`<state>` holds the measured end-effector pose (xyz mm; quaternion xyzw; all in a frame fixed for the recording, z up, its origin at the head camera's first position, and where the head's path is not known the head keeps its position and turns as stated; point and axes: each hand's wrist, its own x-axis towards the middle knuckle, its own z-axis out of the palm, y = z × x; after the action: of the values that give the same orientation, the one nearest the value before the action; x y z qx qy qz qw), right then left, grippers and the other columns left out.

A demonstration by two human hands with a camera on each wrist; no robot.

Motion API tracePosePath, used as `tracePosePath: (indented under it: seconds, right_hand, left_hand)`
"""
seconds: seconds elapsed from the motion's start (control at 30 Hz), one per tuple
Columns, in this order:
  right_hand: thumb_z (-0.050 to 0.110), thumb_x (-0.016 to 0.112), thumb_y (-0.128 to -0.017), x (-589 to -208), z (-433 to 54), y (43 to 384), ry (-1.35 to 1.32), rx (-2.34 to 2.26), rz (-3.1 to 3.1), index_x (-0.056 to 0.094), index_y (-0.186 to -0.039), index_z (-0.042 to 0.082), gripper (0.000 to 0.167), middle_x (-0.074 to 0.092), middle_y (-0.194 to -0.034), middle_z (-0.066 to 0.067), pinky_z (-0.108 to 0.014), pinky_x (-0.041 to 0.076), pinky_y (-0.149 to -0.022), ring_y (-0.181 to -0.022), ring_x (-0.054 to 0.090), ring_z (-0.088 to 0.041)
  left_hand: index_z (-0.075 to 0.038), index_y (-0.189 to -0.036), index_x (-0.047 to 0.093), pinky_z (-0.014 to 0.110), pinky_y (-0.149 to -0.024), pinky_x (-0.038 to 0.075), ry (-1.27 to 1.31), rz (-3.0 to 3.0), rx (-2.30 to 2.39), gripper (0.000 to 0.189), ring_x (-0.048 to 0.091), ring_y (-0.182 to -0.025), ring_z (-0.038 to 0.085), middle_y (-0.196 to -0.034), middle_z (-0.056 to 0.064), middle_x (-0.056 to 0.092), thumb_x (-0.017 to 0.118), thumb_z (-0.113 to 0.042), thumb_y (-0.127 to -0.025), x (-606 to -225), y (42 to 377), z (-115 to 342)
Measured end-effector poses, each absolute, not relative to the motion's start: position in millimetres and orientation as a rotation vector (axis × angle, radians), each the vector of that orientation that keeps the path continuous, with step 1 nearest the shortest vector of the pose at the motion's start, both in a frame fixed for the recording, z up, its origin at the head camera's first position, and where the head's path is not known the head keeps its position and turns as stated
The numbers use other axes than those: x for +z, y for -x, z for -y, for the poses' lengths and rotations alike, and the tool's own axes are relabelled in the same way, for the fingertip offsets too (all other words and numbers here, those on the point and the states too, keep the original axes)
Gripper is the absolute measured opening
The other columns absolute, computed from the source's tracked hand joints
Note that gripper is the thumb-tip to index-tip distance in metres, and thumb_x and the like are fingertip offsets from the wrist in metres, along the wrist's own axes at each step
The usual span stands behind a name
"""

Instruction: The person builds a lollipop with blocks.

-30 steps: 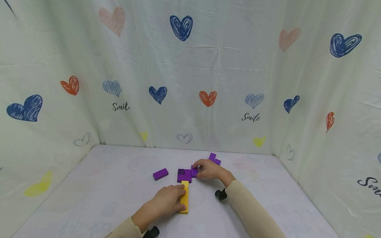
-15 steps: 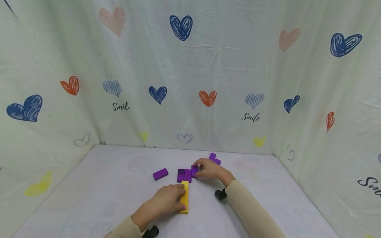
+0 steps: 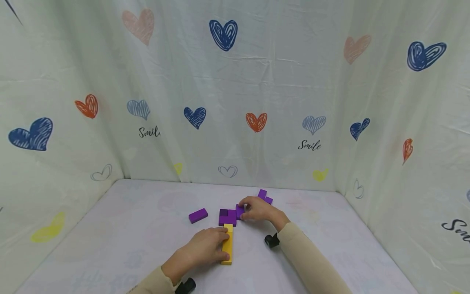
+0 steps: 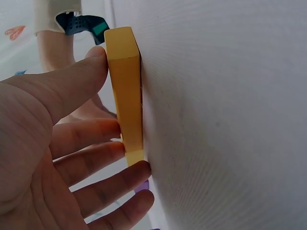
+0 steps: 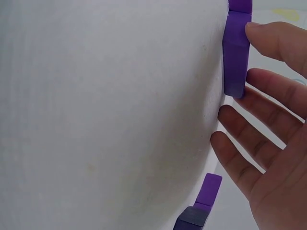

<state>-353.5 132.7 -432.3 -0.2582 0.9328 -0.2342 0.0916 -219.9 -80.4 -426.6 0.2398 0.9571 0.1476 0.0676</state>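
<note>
The long yellow bar (image 3: 228,246) lies flat under your left hand (image 3: 205,246), its pale end piece (image 3: 228,227) meeting the purple cluster (image 3: 232,221). Your left fingers are spread and nearly straight, thumb near the bar's near end, fingertips touching it without wrapping round. To the cluster's right, seemingly against it, sits a purple block (image 3: 239,212); your right hand (image 3: 258,209) spans it with thumb and index touching, the other fingers loosely extended. A dark purple square (image 3: 223,212) fills the cluster's far left corner. Farther left a loose purple block (image 3: 198,215) lies slantwise, and beyond your right hand two purple pieces (image 3: 262,193) meet at an angle. All of it rests on the white tabletop (image 3: 147,245), before a heart-printed curtain (image 3: 271,81).
</note>
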Motion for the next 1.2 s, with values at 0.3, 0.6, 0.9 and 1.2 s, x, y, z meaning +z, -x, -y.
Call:
tracePosePath:
  seconds: [0.3,0.6,0.9,1.2]
  right_hand:
    - [0.031,0.075,-0.082,-432.2,-133.3,353.2,0.752,-0.714,-2.760,0.065,-0.120,0.019,0.041,0.062,-0.116,0.003,-0.039,0.049,-0.092,-0.105,0.055,-0.019]
    - [0.031,0.075,-0.082,-432.4,-133.5,351.8,0.731,-0.715,-2.762,0.064,-0.120,0.020,0.041,0.061,-0.117,0.003,-0.040,0.048,-0.093,-0.106,0.055,-0.018]
    - [0.030,0.074,-0.083,-433.4,-131.7,352.6,0.763,-0.676,-2.774,0.064,-0.122,0.019,0.041,0.061,-0.119,0.004,-0.038,0.048,-0.094,-0.107,0.055,-0.018]
    - [0.030,0.074,-0.083,-433.6,-131.3,353.4,0.725,-0.682,-2.773,0.063,-0.122,0.019,0.041,0.061,-0.118,0.003,-0.038,0.048,-0.093,-0.105,0.054,-0.017]
  left_hand:
    - [-0.015,-0.122,0.065,0.046,-0.100,0.044,-0.751,-2.880,0.444,0.057,0.053,-0.121,0.025,-0.131,0.002,0.058,0.074,-0.050,-0.077,-424.2,218.4,81.1]
    - [-0.017,-0.122,0.065,0.046,-0.098,0.045,-0.779,-2.889,0.434,0.057,0.053,-0.120,0.025,-0.131,0.002,0.057,0.074,-0.052,-0.077,-424.8,220.2,83.8]
    - [-0.016,-0.120,0.066,0.046,-0.098,0.046,-0.800,-2.936,0.434,0.055,0.055,-0.118,0.025,-0.126,0.002,0.060,0.075,-0.050,-0.077,-423.5,223.1,93.8]
    - [-0.010,-0.125,0.063,0.051,-0.101,0.041,-0.731,-3.000,0.529,0.055,0.051,-0.123,0.030,-0.132,0.007,0.057,0.078,-0.036,-0.079,-413.0,230.4,118.4]
